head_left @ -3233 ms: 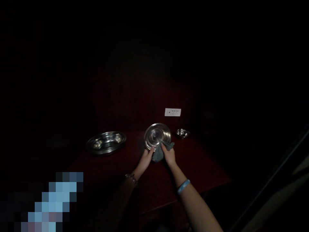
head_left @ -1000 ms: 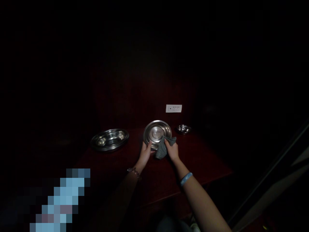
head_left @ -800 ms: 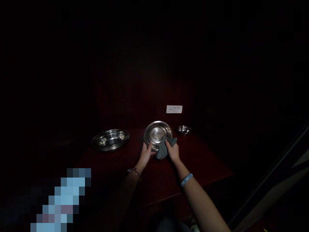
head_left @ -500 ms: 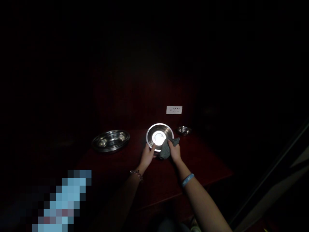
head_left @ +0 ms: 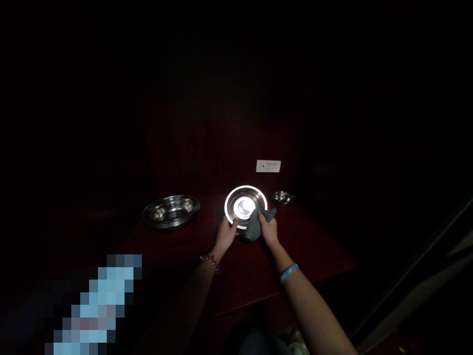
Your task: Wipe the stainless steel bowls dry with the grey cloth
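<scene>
A shiny round metal basin (head_left: 236,197) is held up over the dark red table, its inside tilted toward me and glaring in the light. My left hand (head_left: 226,234) grips its lower left rim, thumb on the inner side. A grey-green cloth (head_left: 253,227) lies over the lower right rim, pinched by my right hand (head_left: 269,230) with the thumb on top. The cloth covers part of the basin, and the fingers of both hands beneath the rim are hidden.
Nested larger metal basins (head_left: 171,212) sit on the table (head_left: 251,276) to the left. At the back right stands a small metal bowl (head_left: 283,198). A white socket panel (head_left: 268,166) is on the wall behind. A pixelated pale blue patch fills the lower left.
The basin has tilted very slightly and its glare has shifted. Both hands keep their hold, and the whole view has drifted a little.
</scene>
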Demonstrator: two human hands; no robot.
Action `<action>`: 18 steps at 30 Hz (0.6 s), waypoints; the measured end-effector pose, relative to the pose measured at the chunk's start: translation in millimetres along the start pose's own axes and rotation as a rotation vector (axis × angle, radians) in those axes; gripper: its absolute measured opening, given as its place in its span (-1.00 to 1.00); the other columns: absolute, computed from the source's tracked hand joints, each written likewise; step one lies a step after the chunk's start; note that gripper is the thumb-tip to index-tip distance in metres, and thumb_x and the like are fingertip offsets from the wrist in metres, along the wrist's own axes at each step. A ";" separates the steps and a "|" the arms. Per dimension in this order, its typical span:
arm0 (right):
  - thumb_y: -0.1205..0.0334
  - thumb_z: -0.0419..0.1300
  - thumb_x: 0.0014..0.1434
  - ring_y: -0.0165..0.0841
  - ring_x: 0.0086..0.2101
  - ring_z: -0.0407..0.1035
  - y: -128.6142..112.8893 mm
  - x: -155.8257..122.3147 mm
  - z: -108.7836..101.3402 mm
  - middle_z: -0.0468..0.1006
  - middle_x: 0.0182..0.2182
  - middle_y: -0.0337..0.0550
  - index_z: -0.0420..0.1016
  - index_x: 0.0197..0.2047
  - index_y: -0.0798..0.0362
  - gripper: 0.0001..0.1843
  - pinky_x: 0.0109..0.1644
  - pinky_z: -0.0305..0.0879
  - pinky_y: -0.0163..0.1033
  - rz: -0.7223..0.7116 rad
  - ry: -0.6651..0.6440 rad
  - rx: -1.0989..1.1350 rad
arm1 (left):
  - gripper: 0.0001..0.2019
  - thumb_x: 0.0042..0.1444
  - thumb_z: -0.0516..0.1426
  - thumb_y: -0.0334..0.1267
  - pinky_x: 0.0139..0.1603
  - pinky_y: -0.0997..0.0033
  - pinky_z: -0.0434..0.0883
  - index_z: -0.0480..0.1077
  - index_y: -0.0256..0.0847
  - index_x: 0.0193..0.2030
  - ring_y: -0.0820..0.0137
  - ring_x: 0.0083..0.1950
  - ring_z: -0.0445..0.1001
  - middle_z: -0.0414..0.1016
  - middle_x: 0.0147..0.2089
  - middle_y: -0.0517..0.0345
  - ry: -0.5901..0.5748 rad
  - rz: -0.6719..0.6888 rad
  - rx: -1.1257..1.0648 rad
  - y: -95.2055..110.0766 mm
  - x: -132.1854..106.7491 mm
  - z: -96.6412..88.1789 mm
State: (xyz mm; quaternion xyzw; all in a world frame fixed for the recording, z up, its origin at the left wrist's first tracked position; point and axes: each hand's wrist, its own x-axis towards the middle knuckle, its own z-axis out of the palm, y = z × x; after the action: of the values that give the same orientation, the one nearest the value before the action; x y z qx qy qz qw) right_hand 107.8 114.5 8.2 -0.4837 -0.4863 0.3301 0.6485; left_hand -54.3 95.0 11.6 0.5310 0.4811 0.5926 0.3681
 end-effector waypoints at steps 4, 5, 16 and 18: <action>-0.08 0.22 0.05 -0.19 -0.25 0.56 -2.3 -3.3 3.2 0.68 -0.29 -0.07 0.62 -0.28 0.09 -0.60 -0.12 0.44 -0.19 -0.082 -0.107 -0.018 | -0.69 0.11 0.13 -0.24 -0.38 0.37 0.51 0.36 -0.21 0.01 0.26 -0.23 0.55 0.54 -0.13 -0.03 0.126 0.052 0.075 5.0 2.7 -7.9; -0.08 0.21 0.06 -0.19 -0.24 0.55 -2.4 -3.8 3.6 0.68 -0.29 -0.08 0.62 -0.28 0.08 -0.61 -0.12 0.44 -0.19 -0.101 -0.125 -0.030 | -0.72 0.11 0.13 -0.24 -0.35 0.36 0.51 0.37 -0.20 -0.02 0.25 -0.22 0.55 0.55 -0.18 -0.01 0.156 0.065 0.086 6.3 2.5 -9.3; -0.07 0.21 0.06 -0.19 -0.26 0.56 2.6 0.6 0.1 0.68 -0.31 -0.12 0.63 -0.32 0.04 -0.65 -0.14 0.44 -0.20 -0.105 -0.103 -0.120 | -0.85 0.11 0.09 -0.22 -0.32 0.43 0.34 0.40 -0.21 -0.23 0.35 -0.40 0.45 0.48 -0.42 0.13 0.199 0.216 0.262 10.2 0.7 -14.2; -0.09 0.23 0.05 -0.17 -0.29 0.56 1.5 1.9 -2.6 0.68 -0.35 -0.10 0.64 -0.36 0.04 -0.64 -0.18 0.44 -0.20 -0.079 -0.043 -0.160 | -0.84 0.12 0.08 -0.20 -0.38 0.45 0.30 0.39 -0.22 -0.25 0.39 -0.47 0.39 0.44 -0.48 0.18 0.161 0.233 0.303 9.2 2.4 -17.0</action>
State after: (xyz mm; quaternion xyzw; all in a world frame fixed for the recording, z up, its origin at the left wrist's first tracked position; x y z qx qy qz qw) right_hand 111.0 116.0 7.2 -0.5073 -0.5435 0.2748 0.6097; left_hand -70.6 91.8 21.6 0.5832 0.5281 0.5925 0.1732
